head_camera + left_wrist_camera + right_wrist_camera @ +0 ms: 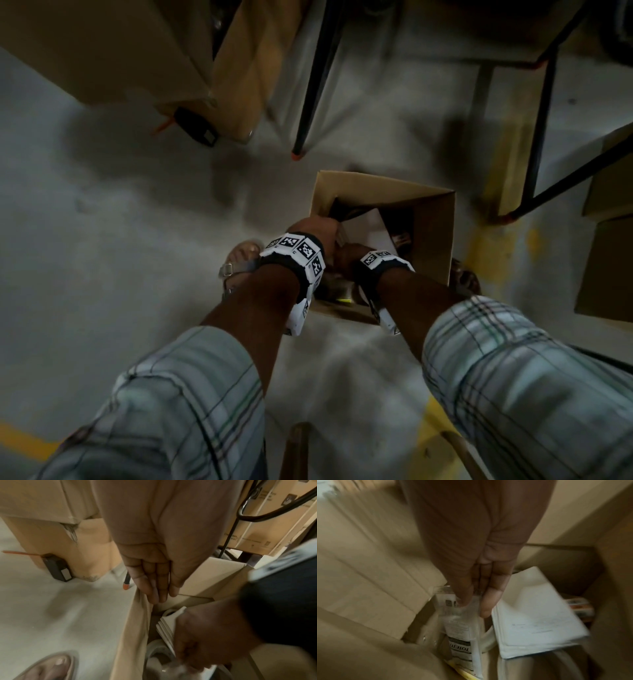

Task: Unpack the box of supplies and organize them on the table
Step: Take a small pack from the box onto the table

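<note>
An open cardboard box stands on the floor between my feet. My left hand pinches the top edge of its left wall, fingers outside and thumb inside. My right hand reaches down into the box and pinches the top of a clear plastic packet with a printed label. In the right wrist view my right hand has the packet between thumb and fingers. A white stack of papers leans beside it. A tape roll lies lower in the box.
Black table legs with orange feet stand just beyond the box. Large cardboard cartons fill the far left, with a black device at their foot. More cartons sit at the right. My sandalled foot is left of the box.
</note>
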The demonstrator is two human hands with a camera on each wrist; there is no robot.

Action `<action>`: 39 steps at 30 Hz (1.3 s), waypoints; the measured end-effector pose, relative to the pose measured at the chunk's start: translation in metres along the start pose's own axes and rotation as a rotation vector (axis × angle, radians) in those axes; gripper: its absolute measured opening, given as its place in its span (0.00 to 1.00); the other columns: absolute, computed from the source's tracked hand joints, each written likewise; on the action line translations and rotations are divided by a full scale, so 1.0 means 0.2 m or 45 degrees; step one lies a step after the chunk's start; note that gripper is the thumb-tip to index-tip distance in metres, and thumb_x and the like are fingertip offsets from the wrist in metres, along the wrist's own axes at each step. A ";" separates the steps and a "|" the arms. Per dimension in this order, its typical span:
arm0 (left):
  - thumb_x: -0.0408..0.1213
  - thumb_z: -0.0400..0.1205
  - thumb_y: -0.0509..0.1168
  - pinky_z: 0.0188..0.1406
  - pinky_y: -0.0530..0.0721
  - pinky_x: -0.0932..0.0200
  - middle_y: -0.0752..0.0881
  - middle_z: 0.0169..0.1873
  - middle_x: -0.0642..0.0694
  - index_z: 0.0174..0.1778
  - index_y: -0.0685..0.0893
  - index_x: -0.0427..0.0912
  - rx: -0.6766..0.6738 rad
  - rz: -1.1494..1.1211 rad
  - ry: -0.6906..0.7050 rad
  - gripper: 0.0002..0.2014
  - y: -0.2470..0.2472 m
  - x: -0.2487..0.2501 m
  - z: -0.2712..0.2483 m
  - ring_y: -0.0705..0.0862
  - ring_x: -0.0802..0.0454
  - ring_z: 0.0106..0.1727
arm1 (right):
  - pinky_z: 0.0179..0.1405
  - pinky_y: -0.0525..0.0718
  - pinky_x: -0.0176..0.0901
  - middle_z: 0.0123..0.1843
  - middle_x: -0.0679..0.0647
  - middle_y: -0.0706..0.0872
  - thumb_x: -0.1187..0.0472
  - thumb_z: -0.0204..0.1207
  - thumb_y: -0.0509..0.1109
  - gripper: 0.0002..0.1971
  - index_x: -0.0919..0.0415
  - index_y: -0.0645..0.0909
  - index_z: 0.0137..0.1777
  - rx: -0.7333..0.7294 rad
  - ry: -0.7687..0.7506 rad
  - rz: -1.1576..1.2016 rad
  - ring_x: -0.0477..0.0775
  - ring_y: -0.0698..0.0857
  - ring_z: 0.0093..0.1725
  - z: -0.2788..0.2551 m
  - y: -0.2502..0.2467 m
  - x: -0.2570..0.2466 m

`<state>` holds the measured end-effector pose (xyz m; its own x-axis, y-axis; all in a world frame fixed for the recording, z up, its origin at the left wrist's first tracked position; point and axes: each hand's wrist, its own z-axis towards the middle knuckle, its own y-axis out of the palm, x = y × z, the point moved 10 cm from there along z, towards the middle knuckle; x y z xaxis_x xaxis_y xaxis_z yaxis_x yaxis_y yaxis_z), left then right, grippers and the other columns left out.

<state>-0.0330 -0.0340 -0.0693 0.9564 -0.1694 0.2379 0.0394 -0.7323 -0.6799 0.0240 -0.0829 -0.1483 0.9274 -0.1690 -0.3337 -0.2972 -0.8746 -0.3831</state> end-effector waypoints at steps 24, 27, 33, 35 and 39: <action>0.50 0.78 0.69 0.60 0.83 0.51 0.88 0.55 0.45 0.61 0.82 0.46 0.849 -0.539 0.405 0.18 -1.25 0.77 -1.36 0.86 0.49 0.57 | 0.44 0.73 0.41 0.50 0.62 0.87 0.61 0.79 0.64 0.09 0.64 0.84 0.52 1.242 -0.544 -0.171 0.60 0.84 0.50 -2.30 -1.24 -0.28; 0.45 0.79 0.70 0.50 0.82 0.59 0.89 0.48 0.46 0.55 0.84 0.46 0.959 -0.596 0.481 0.12 -1.36 0.88 -1.55 0.87 0.51 0.48 | 0.43 0.76 0.46 0.47 0.63 0.87 0.62 0.79 0.65 0.09 0.67 0.83 0.50 1.254 -0.618 -0.095 0.58 0.82 0.45 -2.49 -1.28 -0.28; 0.44 0.79 0.69 0.47 0.84 0.49 0.87 0.38 0.47 0.44 0.83 0.48 1.130 -0.539 0.527 0.04 -1.54 1.04 -1.79 0.86 0.45 0.43 | 0.52 0.84 0.60 0.41 0.60 0.85 0.63 0.81 0.65 0.08 0.67 0.83 0.52 1.280 -0.709 -0.005 0.60 0.84 0.42 -2.79 -1.35 -0.29; 0.44 0.79 0.69 0.46 0.83 0.52 0.87 0.37 0.48 0.43 0.83 0.49 1.204 -0.468 0.528 0.04 -1.60 1.08 -1.87 0.85 0.47 0.42 | 0.56 0.83 0.59 0.50 0.61 0.87 0.62 0.80 0.67 0.09 0.64 0.83 0.56 1.343 -0.725 -0.041 0.61 0.85 0.50 -2.89 -1.37 -0.31; 0.45 0.78 0.69 0.49 0.85 0.49 0.90 0.42 0.47 0.48 0.87 0.46 1.295 -0.461 0.563 0.08 -1.72 1.14 -1.94 0.87 0.47 0.45 | 0.52 0.83 0.59 0.47 0.62 0.89 0.62 0.77 0.69 0.08 0.65 0.84 0.52 1.500 -0.819 -0.079 0.63 0.86 0.48 -3.06 -1.41 -0.37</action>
<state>0.0598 -0.0768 0.4893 0.6653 -0.4211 0.6165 0.6948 0.0472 -0.7176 0.1782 -0.1021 0.5116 0.7728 0.3826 -0.5064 -0.5771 0.0915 -0.8115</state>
